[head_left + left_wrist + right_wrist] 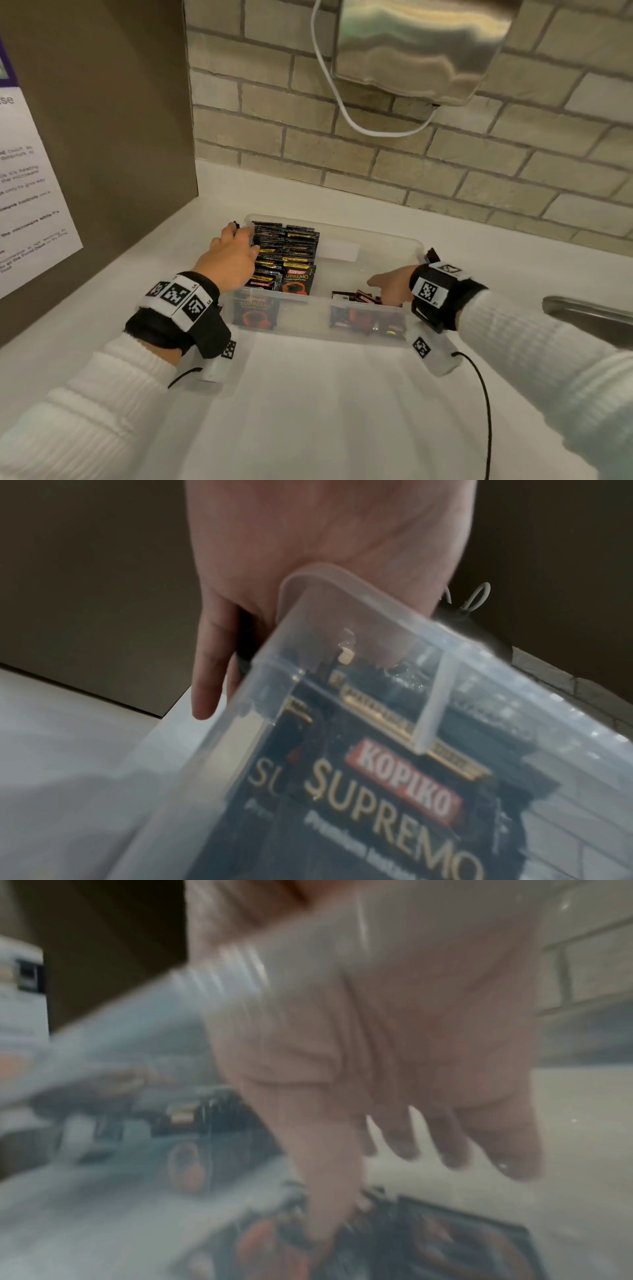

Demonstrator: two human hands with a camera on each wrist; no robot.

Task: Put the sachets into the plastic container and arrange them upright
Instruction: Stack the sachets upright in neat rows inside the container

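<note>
A clear plastic container (387, 240) sits on the white counter. Its left half holds rows of upright black Kopiko sachets (291, 250). Several loose sachets (356, 296) lie flat in its near right corner. My left hand (233, 257) straddles the left wall, thumb against the upright rows. In the left wrist view the palm (325, 534) lies over the rim corner (342, 582) and a finger (205, 691) hangs outside the wall; a front sachet (394, 791) shows through the plastic. My right hand (394, 286) reaches into the near right corner. The blurred right wrist view shows its fingers (455, 1137) spread above the loose sachets (462, 1240).
A brown cabinet side (102, 120) with a paper notice (27, 205) stands close on the left. On the brick wall hangs a steel dispenser (421, 44) with a white cable (342, 102). A metal sink edge (589, 315) lies right. A small dark object (432, 255) sits outside the container's right wall.
</note>
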